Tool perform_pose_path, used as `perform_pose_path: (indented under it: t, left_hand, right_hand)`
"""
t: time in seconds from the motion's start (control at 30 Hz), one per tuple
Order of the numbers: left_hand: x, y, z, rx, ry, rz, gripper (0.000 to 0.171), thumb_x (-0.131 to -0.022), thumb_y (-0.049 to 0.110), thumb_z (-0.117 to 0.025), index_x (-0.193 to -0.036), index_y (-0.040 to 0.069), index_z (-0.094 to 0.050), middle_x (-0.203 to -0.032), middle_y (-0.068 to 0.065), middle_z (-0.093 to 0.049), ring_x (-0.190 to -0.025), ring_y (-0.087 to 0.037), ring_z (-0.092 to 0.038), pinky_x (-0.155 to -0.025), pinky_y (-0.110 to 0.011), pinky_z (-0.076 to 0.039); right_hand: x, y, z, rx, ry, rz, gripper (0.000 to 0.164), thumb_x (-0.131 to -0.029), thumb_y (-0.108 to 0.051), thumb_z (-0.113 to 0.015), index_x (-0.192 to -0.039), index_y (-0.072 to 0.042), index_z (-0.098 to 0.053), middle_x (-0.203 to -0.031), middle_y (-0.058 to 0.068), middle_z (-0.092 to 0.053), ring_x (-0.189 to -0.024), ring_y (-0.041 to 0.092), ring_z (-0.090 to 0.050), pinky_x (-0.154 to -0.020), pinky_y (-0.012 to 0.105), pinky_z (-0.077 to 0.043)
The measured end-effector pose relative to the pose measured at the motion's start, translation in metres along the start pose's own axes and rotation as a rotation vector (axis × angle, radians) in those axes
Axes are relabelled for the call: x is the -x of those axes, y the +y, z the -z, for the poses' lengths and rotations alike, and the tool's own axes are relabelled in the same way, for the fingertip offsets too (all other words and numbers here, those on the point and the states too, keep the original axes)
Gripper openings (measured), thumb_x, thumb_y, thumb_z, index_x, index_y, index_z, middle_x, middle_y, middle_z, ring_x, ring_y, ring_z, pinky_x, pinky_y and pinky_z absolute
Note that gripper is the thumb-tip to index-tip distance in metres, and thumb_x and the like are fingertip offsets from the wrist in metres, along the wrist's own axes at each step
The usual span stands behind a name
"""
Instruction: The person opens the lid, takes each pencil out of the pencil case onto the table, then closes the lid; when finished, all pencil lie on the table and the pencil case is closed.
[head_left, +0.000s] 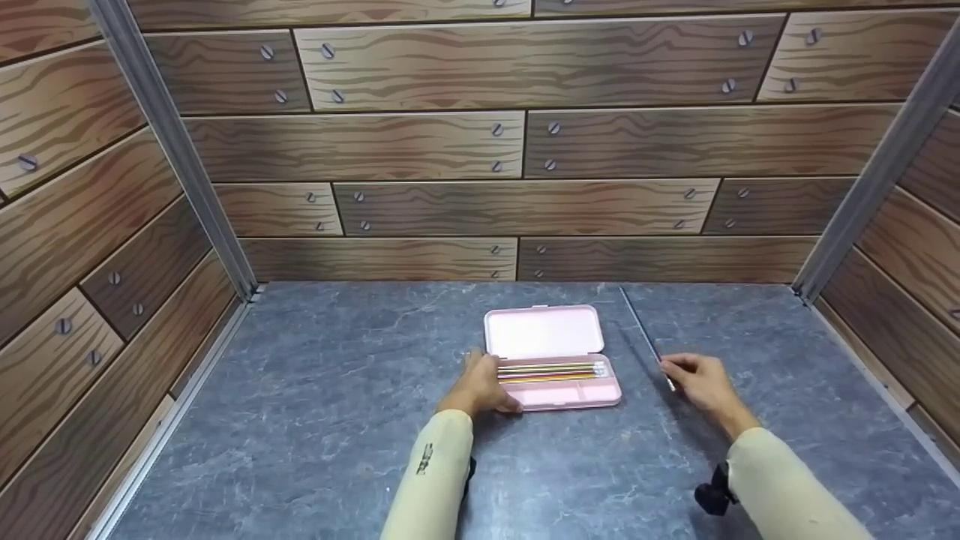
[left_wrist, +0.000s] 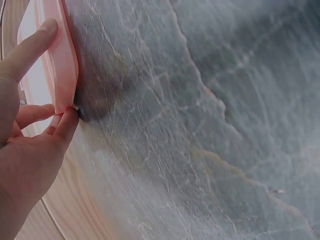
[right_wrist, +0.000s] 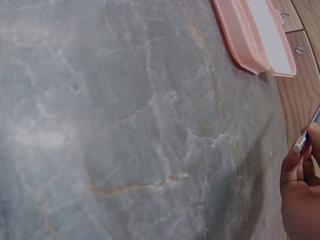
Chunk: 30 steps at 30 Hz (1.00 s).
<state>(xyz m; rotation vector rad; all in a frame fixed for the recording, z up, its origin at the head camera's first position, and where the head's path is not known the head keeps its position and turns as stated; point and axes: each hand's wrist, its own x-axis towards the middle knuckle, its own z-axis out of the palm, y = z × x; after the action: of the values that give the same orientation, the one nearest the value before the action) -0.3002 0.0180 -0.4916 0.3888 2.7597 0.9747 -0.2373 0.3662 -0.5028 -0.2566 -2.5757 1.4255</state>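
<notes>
A pink pencil case (head_left: 536, 396) lies on the table with its lid (head_left: 544, 333) folded back toward the wall. Several striped pencils (head_left: 551, 373) lie side by side in its rear compartment, their white ends to the right. My left hand (head_left: 478, 384) grips the case's left end, thumb on the near side and fingers at the far side; the left wrist view shows fingertips at the case's corner (left_wrist: 64, 60). To the right of the case, my right hand (head_left: 701, 384) pinches a dark blue pencil (head_left: 640, 322) near its eraser end (right_wrist: 298, 147). This pencil slants, its other end pointing away from me.
The grey marbled table (head_left: 322, 390) is bounded by a wood-print back wall (head_left: 420, 210) and side walls, with metal posts (head_left: 187, 161) in the corners. Two smaller compartments (head_left: 600, 391) run along the case's near side.
</notes>
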Motion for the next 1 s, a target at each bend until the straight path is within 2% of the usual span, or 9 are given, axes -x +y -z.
perform_pose_path:
  t: [0.13,0.4,0.6,0.83,1.0]
  left_hand:
    - [-0.001,-0.002,0.000,-0.002,0.010,-0.025,0.076,-0.057,0.018,-0.099,-0.119,-0.009,-0.065,-0.119,-0.019,-0.054,-0.114,-0.032,-0.049,-0.108,-0.044,-0.045]
    - [-0.002,-0.002,-0.002,-0.009,0.011,-0.013,0.079,-0.057,0.021,-0.099,-0.123,-0.006,-0.065,-0.122,-0.019,-0.054,-0.123,-0.034,-0.049,-0.112,-0.043,-0.043]
    - [-0.002,-0.002,-0.001,-0.009,0.016,0.008,0.079,-0.056,0.021,-0.100,-0.122,-0.005,-0.066,-0.120,-0.017,-0.054,-0.115,-0.029,-0.050,-0.109,-0.043,-0.045]
    - [0.000,0.001,0.000,-0.008,0.012,0.015,0.080,-0.057,0.020,-0.100,-0.124,-0.005,-0.065,-0.122,-0.017,-0.054,-0.118,-0.030,-0.050,-0.110,-0.043,-0.044]
    - [-0.001,0.001,0.000,-0.003,0.012,-0.003,0.079,-0.057,0.019,-0.099,-0.124,-0.006,-0.065,-0.122,-0.017,-0.054,-0.116,-0.029,-0.050,-0.109,-0.043,-0.044]
  right_hand:
    - [0.003,0.003,-0.002,-0.037,0.002,-0.059,0.034,-0.097,-0.008,-0.064,-0.118,0.019,-0.063,-0.079,-0.003,-0.068,-0.064,0.002,-0.055,-0.058,0.019,-0.049]
    - [0.010,0.007,-0.003,0.033,0.006,-0.148,0.032,-0.096,-0.010,-0.062,-0.114,0.016,-0.067,-0.082,0.006,-0.073,-0.065,0.007,-0.060,-0.057,0.023,-0.050]
    - [0.012,0.008,-0.004,0.095,0.050,-0.158,0.030,-0.092,-0.011,-0.066,-0.107,0.015,-0.071,-0.079,0.010,-0.075,-0.060,0.006,-0.061,-0.056,0.022,-0.050]
    - [0.017,0.008,-0.006,0.149,0.080,-0.167,0.029,-0.091,-0.011,-0.065,-0.104,0.014,-0.072,-0.085,0.018,-0.076,-0.057,0.006,-0.062,-0.055,0.022,-0.050]
    - [0.018,0.006,-0.007,0.243,0.095,-0.164,0.028,-0.087,-0.016,-0.068,-0.100,0.008,-0.076,-0.082,0.014,-0.077,-0.057,0.007,-0.062,-0.061,0.026,-0.050]
